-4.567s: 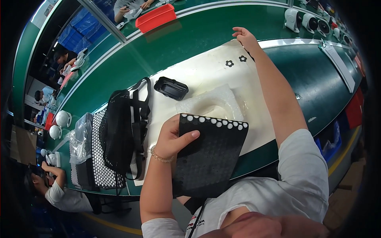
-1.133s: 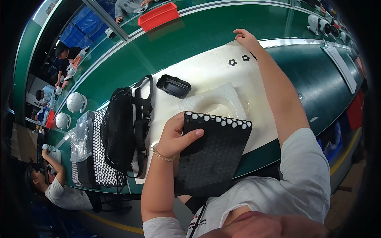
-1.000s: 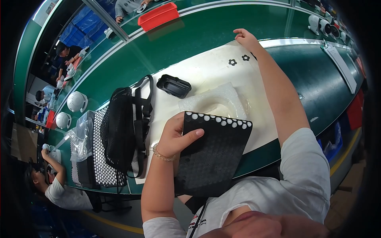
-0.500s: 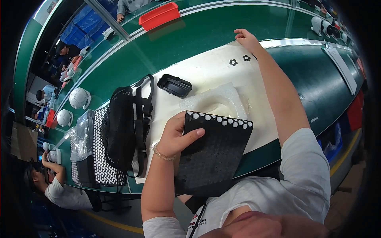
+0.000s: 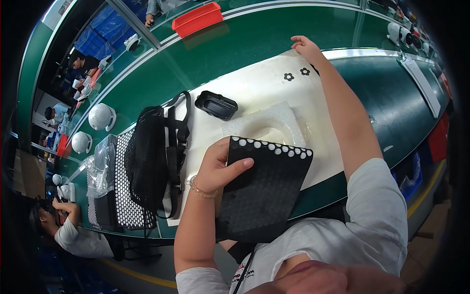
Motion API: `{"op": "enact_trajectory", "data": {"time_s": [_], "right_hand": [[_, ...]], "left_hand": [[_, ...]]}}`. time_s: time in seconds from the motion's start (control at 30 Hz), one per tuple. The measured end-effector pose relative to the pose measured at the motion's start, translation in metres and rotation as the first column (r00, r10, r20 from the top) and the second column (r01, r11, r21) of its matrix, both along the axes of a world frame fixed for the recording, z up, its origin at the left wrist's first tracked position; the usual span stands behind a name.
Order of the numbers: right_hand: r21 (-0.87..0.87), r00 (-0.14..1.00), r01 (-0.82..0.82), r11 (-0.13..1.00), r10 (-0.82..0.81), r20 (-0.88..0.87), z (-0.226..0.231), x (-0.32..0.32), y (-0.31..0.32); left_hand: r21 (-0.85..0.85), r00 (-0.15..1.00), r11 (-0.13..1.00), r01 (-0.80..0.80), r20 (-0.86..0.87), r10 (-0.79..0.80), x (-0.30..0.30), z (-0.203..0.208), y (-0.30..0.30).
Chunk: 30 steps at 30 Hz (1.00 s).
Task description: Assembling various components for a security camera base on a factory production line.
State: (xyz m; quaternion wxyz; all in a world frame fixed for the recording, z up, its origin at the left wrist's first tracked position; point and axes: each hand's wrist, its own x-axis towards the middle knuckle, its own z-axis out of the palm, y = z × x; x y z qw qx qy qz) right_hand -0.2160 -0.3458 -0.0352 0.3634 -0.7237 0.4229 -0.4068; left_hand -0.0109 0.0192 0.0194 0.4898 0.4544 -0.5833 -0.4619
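My left hand (image 5: 220, 169) grips a black sheet of round stickers (image 5: 264, 196), thumb on its face, near its upper left corner. White circles run along the sheet's top edge; faint round shapes cover the rest. My right hand (image 5: 306, 49) reaches to the far edge of a white board (image 5: 259, 78), fingers loosely bent and apart, with nothing visible in them. Two small black flower-shaped pieces (image 5: 289, 77) lie on the board below it. Partly behind the sheet is a white foam piece (image 5: 267, 120) with a curved hollow. A black oblong tray (image 5: 216, 105) sits left of the foam.
On the left lie a black mesh bag (image 5: 147, 157) with straps, a white-dotted black sheet (image 5: 122, 181) and a clear plastic bag (image 5: 102, 166). White rounded devices (image 5: 102, 117) stand beyond. A red bin (image 5: 197, 19) is at the back, a clipboard (image 5: 421, 85) at right. A co-worker (image 5: 81, 230) sits at left.
Both my hands and the sheet stay almost in place. The co-worker at the left has lowered a hand slightly by the white device.
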Motion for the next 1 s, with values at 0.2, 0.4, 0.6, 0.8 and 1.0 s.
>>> {"op": "enact_trajectory", "data": {"time_s": [0.2,0.4,0.6,0.8,1.0], "right_hand": [[0.017,1.0,-0.022,1.0,0.022,0.01,0.002,0.001,0.004],[0.031,0.999,-0.045,0.999,0.044,0.024,-0.001,0.002,0.001],[0.056,0.997,-0.071,0.996,0.069,0.036,0.003,0.004,0.006],[0.028,0.995,-0.084,0.996,0.082,0.052,0.003,0.005,0.008],[-0.012,0.995,-0.094,0.995,0.095,0.024,0.006,0.013,0.015]], "left_hand": [[0.006,1.0,1.0,0.008,-0.01,-0.008,0.001,-0.001,0.0],[0.003,1.0,1.0,0.001,-0.014,-0.001,-0.002,0.001,0.0],[-0.013,1.0,1.0,0.015,0.013,-0.015,-0.001,0.002,0.0],[-0.047,0.999,0.999,0.021,0.036,-0.019,0.001,0.001,-0.001],[-0.029,1.0,0.999,0.02,0.017,-0.019,0.0,0.0,-0.001]]}}
